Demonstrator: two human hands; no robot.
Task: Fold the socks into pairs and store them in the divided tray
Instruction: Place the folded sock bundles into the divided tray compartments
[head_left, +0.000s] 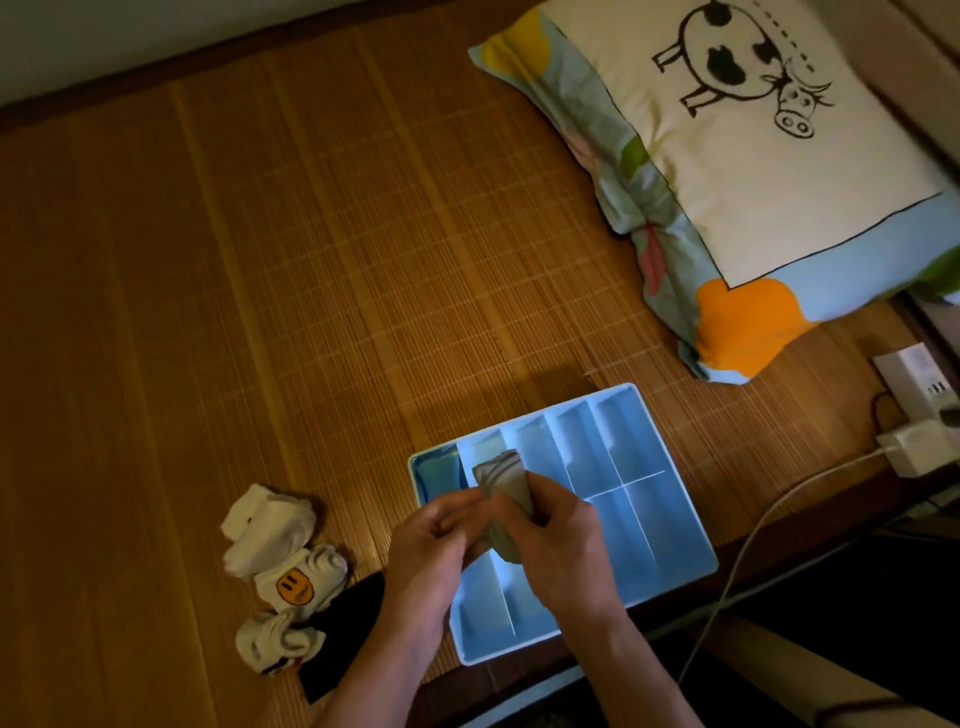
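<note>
From my remote seat I watch both hands meet over the near-left part of the divided tray (660, 530), a pale blue plastic tray with long narrow compartments and thin white dividers, lying on the bamboo mat (260, 286). Between the hands is the folded sock bundle (501, 499). It is a muted grey-olive, soft and thick, rolled into a compact wad. Its cuff end, marked with darker stripe lines, sticks up toward the tray's far side. The right hand (561, 535) wraps its fingers and thumb round the body of the bundle. The left hand (431, 545) has its fingers curled in, pinching the bundle's left edge, so both grips are closed on it. The bundle hangs just above the tray's second compartment from the left; I cannot tell whether it touches a divider. In the tray's far-left compartment sits something dark teal (439, 473), too dim for me to make out. Left of the tray lies a loose heap: crumpled white socks (270, 525), one white sock with a yellow smiley face (296, 584) and a black sock (353, 618) beside the left wrist. Beyond the tray's far-right corner rests a cow-print pillow (727, 182). To the tray's right are a white charger (909, 447) and its cable.
</note>
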